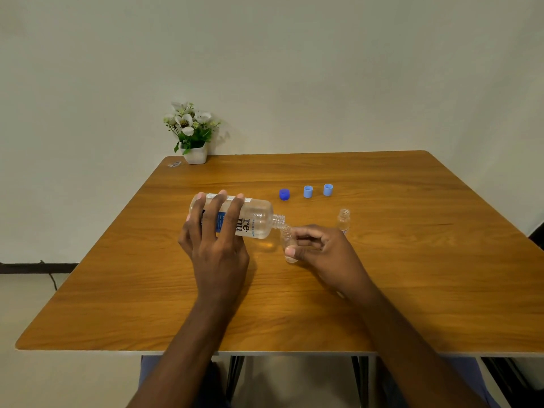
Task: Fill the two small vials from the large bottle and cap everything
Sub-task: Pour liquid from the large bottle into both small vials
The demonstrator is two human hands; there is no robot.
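Note:
My left hand (pixel 216 240) grips the large clear bottle (pixel 256 220), which is uncapped and tipped on its side with its neck pointing right. Its mouth meets the mouth of a small clear vial (pixel 287 240) that my right hand (pixel 321 251) holds tilted toward it just above the table. A second small vial (pixel 343 220) stands upright and uncapped to the right of my right hand. Three caps lie in a row behind: a dark blue cap (pixel 284 194) and two light blue caps (pixel 308 191) (pixel 328 189).
The wooden table (pixel 412 290) runs out to a front edge close to me and a right edge at the frame side. A white pot of flowers (pixel 192 134) stands at the far left corner, with a small scrap (pixel 174 164) beside it.

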